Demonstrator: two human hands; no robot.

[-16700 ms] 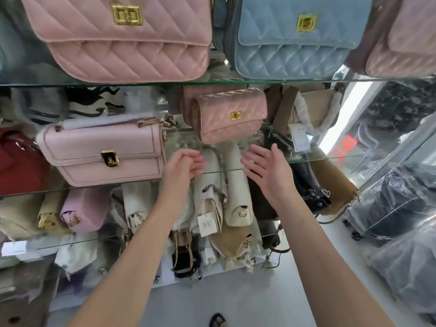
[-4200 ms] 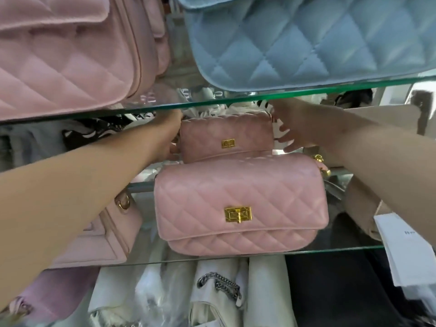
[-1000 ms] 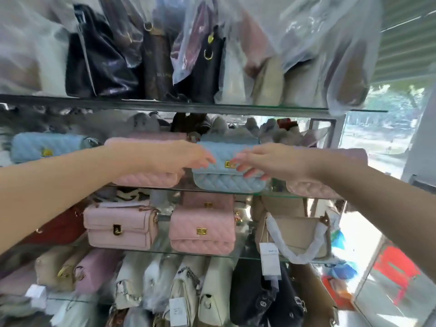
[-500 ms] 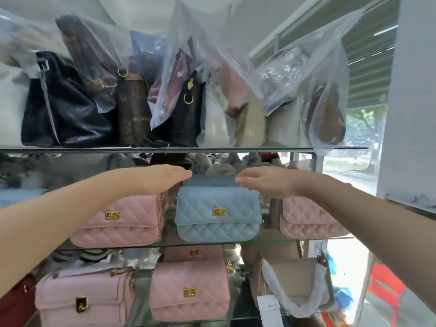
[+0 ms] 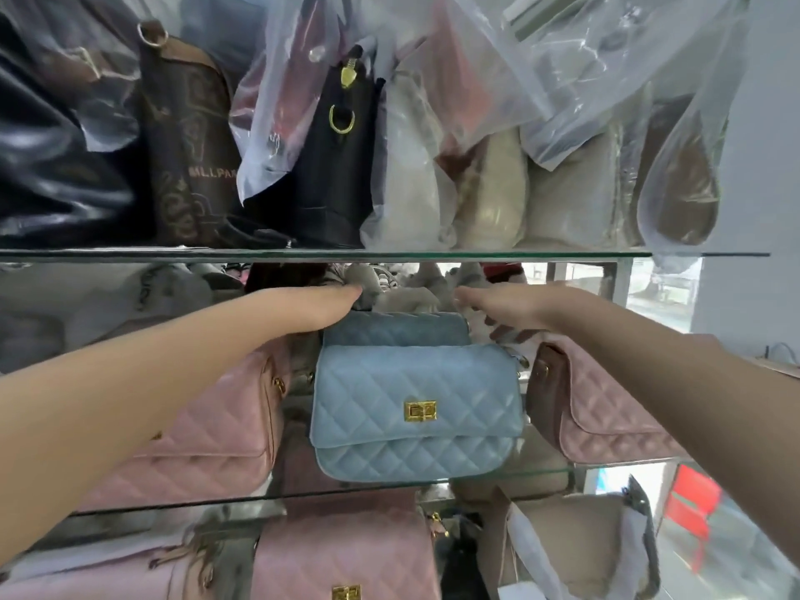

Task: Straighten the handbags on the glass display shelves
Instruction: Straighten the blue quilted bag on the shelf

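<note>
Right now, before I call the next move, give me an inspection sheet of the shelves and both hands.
Surface: glass shelf bears quilted bags; upper glass shelf above.
Job's things: large blue bag faces front; smaller blue bag behind it; pink bag left, mauve bag right.
Clutter: plastic-wrapped bags crowd the upper shelf.
Grippers: left hand and right hand reach either side of the smaller blue bag; grip unclear.
Cables: nothing seen.
Surroundings: window at right.
</note>
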